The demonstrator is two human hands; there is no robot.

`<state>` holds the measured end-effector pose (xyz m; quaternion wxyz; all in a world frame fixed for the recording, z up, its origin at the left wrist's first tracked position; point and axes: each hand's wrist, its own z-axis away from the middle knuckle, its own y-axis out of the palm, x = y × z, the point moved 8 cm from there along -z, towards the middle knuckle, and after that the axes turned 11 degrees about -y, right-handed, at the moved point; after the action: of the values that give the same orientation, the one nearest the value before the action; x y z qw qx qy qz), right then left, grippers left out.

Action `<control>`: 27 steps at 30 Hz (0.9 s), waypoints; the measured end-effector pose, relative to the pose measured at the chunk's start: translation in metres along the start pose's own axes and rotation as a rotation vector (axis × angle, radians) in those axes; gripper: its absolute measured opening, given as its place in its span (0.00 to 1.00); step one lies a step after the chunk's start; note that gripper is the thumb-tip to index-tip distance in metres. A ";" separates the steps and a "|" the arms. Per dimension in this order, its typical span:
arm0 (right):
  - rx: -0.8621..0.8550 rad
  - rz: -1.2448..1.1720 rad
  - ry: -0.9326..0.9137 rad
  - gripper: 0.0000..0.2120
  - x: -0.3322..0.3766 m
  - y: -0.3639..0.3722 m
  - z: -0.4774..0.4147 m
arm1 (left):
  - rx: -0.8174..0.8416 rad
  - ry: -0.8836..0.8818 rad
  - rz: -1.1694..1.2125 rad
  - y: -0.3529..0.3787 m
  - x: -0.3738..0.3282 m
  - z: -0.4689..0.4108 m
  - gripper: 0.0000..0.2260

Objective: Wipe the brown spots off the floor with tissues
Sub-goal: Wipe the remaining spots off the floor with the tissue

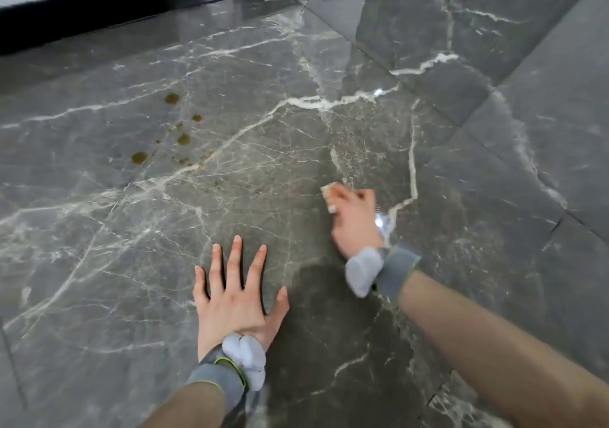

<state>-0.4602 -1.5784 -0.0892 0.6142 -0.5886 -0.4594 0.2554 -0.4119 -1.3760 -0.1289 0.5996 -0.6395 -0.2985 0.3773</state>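
1. Left hand [235,299]: we press it flat on the floor [461,164], fingers spread, as a brace.
2. Right hand [354,216]: beyond and right of the left hand, fingers curled round a tissue [327,189]; blurred, so floor contact is unclear.
3. Brown spots [184,139]: a cluster beyond the left hand, towards its left, well apart from the tissue.
4. In our judgement: carry the tissue to the cluster, press it flat, wipe inward to avoid smearing, then turn to a clean face.
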 end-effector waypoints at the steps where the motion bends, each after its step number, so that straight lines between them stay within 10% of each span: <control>1: 0.043 -0.039 -0.145 0.26 0.034 0.009 0.000 | 0.002 0.001 -0.001 0.000 0.000 0.000 0.30; 6: 0.083 -0.123 -0.293 0.22 0.052 0.014 0.022 | -0.012 -0.004 0.027 -0.004 0.000 -0.001 0.30; 16: -0.265 -0.003 0.659 0.18 -0.147 -0.050 0.063 | -0.033 -0.007 0.035 -0.003 0.002 -0.002 0.31; 27: 0.179 -0.277 -0.519 0.20 0.148 0.038 -0.031 | -0.011 0.037 0.081 -0.001 0.001 -0.002 0.30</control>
<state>-0.3592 -1.4604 -0.0829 0.5548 -0.3792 -0.6525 0.3502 -0.4093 -1.3764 -0.1284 0.5859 -0.6612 -0.2632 0.3876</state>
